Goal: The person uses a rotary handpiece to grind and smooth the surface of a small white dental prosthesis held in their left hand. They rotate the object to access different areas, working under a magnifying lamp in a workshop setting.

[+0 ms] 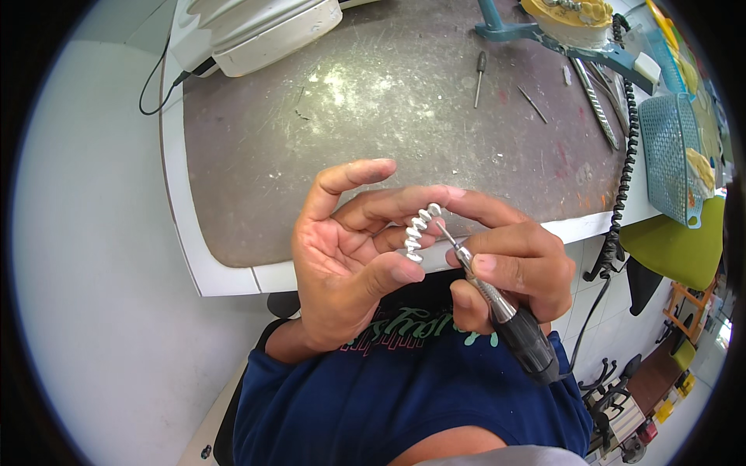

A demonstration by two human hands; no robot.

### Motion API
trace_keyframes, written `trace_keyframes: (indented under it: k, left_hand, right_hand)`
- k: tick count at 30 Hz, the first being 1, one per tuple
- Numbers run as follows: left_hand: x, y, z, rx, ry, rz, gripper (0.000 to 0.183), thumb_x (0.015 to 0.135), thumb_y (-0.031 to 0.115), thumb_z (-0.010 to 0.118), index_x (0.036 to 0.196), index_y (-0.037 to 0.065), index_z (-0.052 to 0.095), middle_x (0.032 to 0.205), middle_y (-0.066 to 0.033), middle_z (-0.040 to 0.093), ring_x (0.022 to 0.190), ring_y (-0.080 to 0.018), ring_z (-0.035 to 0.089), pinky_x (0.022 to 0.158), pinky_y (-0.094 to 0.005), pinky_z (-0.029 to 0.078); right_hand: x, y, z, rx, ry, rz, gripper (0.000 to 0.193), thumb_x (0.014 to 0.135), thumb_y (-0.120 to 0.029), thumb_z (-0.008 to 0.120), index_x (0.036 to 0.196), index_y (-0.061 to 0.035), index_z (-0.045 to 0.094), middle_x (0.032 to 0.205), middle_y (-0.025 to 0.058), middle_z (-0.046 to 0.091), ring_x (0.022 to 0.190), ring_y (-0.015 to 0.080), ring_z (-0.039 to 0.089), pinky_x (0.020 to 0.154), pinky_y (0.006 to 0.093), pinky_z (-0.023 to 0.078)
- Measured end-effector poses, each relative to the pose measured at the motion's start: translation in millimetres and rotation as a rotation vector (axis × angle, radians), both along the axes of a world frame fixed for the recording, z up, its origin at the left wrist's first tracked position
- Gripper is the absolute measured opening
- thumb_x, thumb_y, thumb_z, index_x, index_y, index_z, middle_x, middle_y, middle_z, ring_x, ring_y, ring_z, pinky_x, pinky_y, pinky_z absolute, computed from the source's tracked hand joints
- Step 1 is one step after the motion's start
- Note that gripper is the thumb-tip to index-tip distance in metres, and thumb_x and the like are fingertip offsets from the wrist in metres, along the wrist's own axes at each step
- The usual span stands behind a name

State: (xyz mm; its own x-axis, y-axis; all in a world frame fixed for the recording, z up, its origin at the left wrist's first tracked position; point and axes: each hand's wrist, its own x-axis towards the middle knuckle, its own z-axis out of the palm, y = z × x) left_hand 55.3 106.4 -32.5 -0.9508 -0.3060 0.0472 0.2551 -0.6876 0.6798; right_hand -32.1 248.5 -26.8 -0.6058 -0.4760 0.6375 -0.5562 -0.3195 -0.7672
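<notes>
Between the thumb and fingers of my left hand (342, 248) sits a curved silver metal dental bridge (417, 230), a row of several tooth shapes. My right hand (521, 268) grips a rotary handpiece (497, 304) with a silver front and a black rear, held like a pen. Its thin bur (447, 232) points up and left, close beside the inner curve of the bridge; whether it touches cannot be made out. A fingertip of the right hand meets the left fingers above the bridge. Both hands are over the bench's near edge.
On the scratched brown bench top (256, 171) lie a loose bur (479, 80), a thin rod (533, 104) and metal tools (597, 105). A blue articulator (509, 31) holds a yellow dental model (571, 14). At right are a coiled black cord (626, 155) and a blue basket (670, 147).
</notes>
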Motion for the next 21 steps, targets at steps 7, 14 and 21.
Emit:
trace_keyframes:
  k: [7,14,21]
  left_hand:
    - [-2.0,0.9,3.6,-0.011,-0.025,0.007,0.07,0.079,0.0,0.076,0.135,-0.002,0.033,0.122,-0.0325,0.056,0.11,-0.0281,0.063,0.097,-0.0378,0.052]
    - [-3.6,1.9,2.8,0.017,-0.011,0.002,0.072,0.078,-0.001,0.076,0.136,-0.002,0.032,0.122,-0.0326,0.056,0.112,-0.0288,0.062,0.097,-0.0376,0.052]
    - [-0.3,-0.5,1.4,-0.007,-0.028,0.01,0.072,0.08,0.001,0.076,0.136,-0.002,0.032,0.122,-0.0313,0.057,0.109,-0.0278,0.063,0.096,-0.0378,0.053]
  right_hand:
    - [-1.0,-4.2,-2.0,0.031,0.069,-0.056,0.031,0.072,0.0,0.08,0.094,0.0035,0.059,0.077,0.0152,0.064,0.085,0.0396,0.07,0.075,0.0449,0.061]
    - [-2.5,-2.7,-3.2,0.016,0.072,-0.05,0.03,0.073,-0.001,0.08,0.095,0.0032,0.059,0.077,0.0153,0.064,0.084,0.0398,0.07,0.074,0.0453,0.061]
    - [-2.5,2.9,-2.2,-0.029,0.016,0.004,0.032,0.073,-0.003,0.08,0.097,0.0023,0.059,0.078,0.0149,0.065,0.086,0.0403,0.07,0.08,0.0481,0.059]
